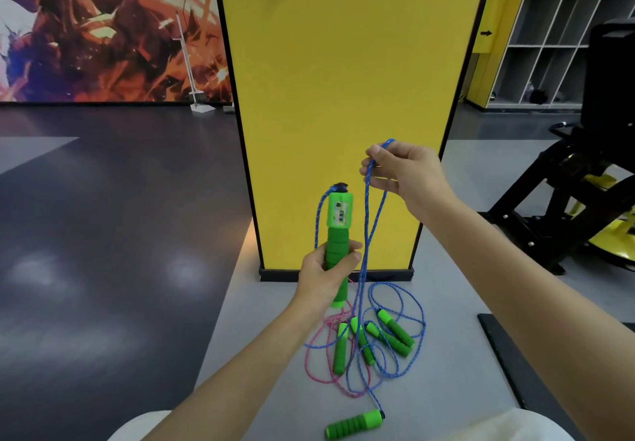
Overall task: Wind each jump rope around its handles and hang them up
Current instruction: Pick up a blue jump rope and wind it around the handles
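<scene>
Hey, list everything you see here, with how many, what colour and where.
green foam counter handle: one, green, upright in left grip
blue braided rope: count unclear, blue, right grip down to floor tangle
loose green foam handles: five, green, floor before pillar
pink braided rope: one, pink, floor tangle
yellow padded pillar: one, yellow, centre
black-and-yellow gym machine: one, black-and-yellow, right
white cubby shelves: one unit, white, far right
left grip: one, bare, holds counter handle
right grip: one, bare, pinches blue rope

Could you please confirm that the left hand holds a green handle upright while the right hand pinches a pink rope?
Not quite: the rope that the right hand pinches is blue, not pink, as the head view shows. The left hand does hold the green handle upright.
</scene>
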Motion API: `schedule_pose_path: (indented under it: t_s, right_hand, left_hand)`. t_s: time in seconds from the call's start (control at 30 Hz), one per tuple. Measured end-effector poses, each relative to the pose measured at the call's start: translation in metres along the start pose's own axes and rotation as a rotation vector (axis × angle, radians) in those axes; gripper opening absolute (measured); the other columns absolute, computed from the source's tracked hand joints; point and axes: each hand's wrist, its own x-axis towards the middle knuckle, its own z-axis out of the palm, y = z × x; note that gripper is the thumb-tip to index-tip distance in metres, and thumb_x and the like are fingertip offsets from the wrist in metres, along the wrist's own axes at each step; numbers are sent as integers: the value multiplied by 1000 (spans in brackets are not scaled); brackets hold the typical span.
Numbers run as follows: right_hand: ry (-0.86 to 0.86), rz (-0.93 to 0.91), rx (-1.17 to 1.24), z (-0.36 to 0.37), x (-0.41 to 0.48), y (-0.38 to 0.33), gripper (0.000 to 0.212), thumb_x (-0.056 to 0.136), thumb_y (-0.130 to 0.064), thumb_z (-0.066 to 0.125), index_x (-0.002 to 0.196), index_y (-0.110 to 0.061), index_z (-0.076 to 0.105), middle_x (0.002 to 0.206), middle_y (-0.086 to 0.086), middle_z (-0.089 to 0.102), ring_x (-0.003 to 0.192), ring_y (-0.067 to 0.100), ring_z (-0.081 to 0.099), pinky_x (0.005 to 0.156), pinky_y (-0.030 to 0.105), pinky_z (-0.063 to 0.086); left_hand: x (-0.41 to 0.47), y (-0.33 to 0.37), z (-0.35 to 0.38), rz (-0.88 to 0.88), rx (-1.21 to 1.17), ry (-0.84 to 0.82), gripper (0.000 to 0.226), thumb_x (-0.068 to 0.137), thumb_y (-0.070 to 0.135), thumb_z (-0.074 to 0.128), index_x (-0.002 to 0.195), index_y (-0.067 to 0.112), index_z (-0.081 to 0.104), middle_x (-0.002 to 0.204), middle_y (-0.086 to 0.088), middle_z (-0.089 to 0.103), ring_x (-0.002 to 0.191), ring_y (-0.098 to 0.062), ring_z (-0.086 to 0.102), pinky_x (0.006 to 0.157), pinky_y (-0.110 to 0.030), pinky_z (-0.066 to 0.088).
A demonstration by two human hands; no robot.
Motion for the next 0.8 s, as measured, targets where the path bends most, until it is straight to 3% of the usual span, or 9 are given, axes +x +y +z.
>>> schedule_pose_path:
  t_s: [0.17,0.27,0.37,0.5,0.6,0.67,0.8]
  right_hand:
    - [-42,29,-19,6,-8,12,14,92,-14,60,93,-1,64,77,8,65,69,17,66,58,22,56]
    - [-58,45,-11,12,-10,20,13,92,-13,59,95,0,63,78,8,65,70,17,66,60,23,57]
    - [-15,37,6,12,-4,16,10,92,-13,59,90,-5,63,77,7,65,69,15,66,63,24,57]
    - [96,-62,79,1,19,-20,13,94,-14,56,83,-11,62,75,4,64,65,12,65,72,29,56]
    - [147,-115,123,-11,31,-47,13,96,-21,53,93,-10,61,84,4,66,73,15,68,77,29,55]
    - [73,-47,110,-15,31,-43,16,95,-30,55,100,-15,59,94,2,70,84,17,70,84,32,54]
    - [-126,183,82,-12,12,11,10,92,-40,56,95,-30,53,110,-1,70,97,18,69,94,41,46]
  left_hand:
    - [3,4,0,46,-80,69,23,90,11,62,108,24,66,99,9,68,79,1,62,70,-16,48]
    - [2,7,2,3,-140,-27,21,91,8,60,112,12,62,90,-2,73,86,-12,69,80,-24,52]
    - [-5,5,4,-13,-129,-65,10,91,2,57,97,6,64,66,-1,66,63,-13,64,69,-23,53]
    - [-14,-9,-4,-62,-45,-23,6,89,4,62,83,6,62,61,-1,61,56,-10,57,60,-20,49]
    - [-17,-17,-10,-79,-4,17,14,89,9,63,77,3,60,61,-4,59,54,-11,54,56,-20,47]
    - [-16,-16,-11,-75,-3,38,15,89,10,63,77,1,59,61,-6,58,53,-11,53,54,-19,47]
    - [-11,-5,-6,-39,-16,27,14,90,6,61,77,2,57,59,-3,58,49,-9,52,52,-18,45]
